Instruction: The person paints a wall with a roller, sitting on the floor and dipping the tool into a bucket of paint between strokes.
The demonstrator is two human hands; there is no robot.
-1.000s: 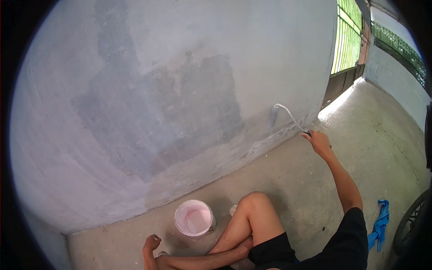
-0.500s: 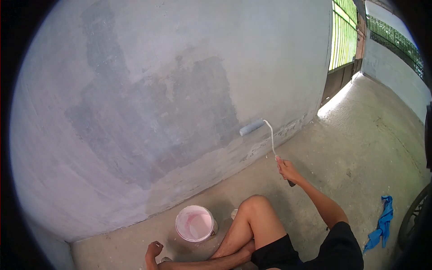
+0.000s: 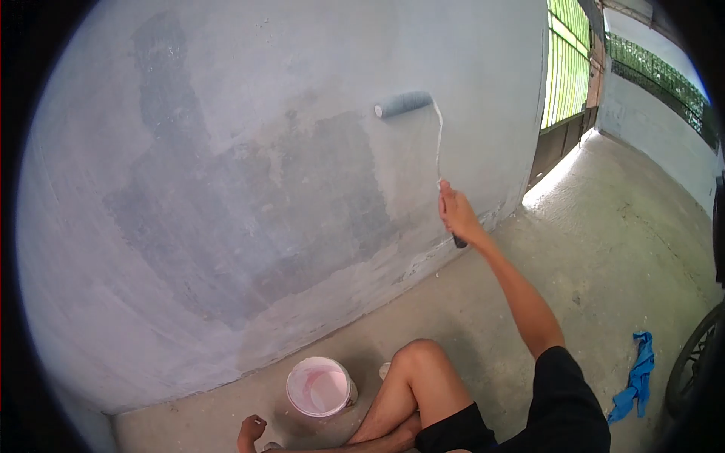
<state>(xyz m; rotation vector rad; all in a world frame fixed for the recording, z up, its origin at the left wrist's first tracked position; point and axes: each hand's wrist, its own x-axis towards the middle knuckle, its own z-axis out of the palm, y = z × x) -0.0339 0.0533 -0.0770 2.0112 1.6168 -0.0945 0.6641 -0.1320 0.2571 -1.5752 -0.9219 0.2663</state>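
Paint roller (image 3: 404, 104) sleeve lies flat against wall (image 3: 264, 189), above the darker grey patch. Right hand (image 3: 455, 215) clamped round its handle, arm stretched out. Left hand (image 3: 251, 432) curled, low beside bucket (image 3: 321, 386), nothing visible in it. Risk: at this reach pressure likely uneven; roller may skid, streak or drip.

Roller handle (image 3: 458, 240) mostly hidden inside the right hand (image 3: 455, 215)
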